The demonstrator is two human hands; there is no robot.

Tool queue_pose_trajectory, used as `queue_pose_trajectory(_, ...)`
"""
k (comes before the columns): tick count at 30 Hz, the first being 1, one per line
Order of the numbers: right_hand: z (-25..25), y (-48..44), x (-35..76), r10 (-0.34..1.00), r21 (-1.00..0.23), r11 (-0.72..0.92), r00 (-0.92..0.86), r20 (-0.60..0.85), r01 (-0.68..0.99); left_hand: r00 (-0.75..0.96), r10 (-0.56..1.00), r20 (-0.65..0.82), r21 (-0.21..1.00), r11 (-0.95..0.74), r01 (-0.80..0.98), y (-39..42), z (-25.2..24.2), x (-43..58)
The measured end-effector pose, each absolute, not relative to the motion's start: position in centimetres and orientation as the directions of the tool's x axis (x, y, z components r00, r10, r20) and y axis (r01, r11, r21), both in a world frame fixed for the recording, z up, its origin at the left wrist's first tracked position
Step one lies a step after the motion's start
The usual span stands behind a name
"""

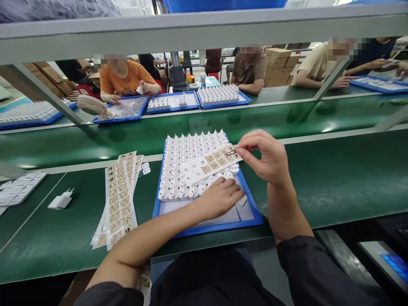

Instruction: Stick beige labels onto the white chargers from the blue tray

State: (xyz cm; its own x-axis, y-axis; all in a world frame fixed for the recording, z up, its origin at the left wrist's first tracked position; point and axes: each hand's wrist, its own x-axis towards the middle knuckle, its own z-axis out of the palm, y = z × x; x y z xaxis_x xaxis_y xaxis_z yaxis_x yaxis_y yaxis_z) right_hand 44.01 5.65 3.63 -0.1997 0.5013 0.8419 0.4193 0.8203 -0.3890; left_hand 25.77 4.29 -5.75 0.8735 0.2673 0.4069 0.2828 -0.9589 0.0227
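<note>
My right hand (266, 157) pinches thin metal tweezers (230, 152), whose tips touch a sheet of tan labels (214, 162). That sheet lies tilted on top of rows of white plug adapters (178, 170) in a blue-rimmed tray (207, 230). Lower down, over the tray's front part, my left hand (223, 196) is curled palm down. From beneath its fingers a white piece (242, 200) sticks out; the thumb is hidden.
More label sheets (119, 195) fan out left of the tray, beside a lone white adapter (61, 199). White pieces (22, 189) lie far left. Beyond a metal frame (204, 38), people sit at blue trays (174, 102); a fan (92, 105) stands there.
</note>
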Motion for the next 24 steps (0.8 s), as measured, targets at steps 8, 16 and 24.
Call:
queue_pose_trajectory(8,3.1,4.5,42.7,0.733,-0.732,0.676,-0.186,0.655,0.087,0.269,0.727,0.631,0.748,-0.663,0.037,5.5,-1.3,20.4)
queue_pose_trajectory(16,3.5,3.0,40.2,0.787,-0.821,0.568,-0.33,0.521,0.057,0.289,0.725,0.625,0.75,-0.661,0.036,6.1,-1.6,19.3)
queue_pose_trajectory(24,1.6,5.8,39.1,0.868,-0.909,0.357,-0.283,0.408,-0.217,0.386,0.785,0.484,0.871,-0.391,-0.297,7.2,-2.8,19.5)
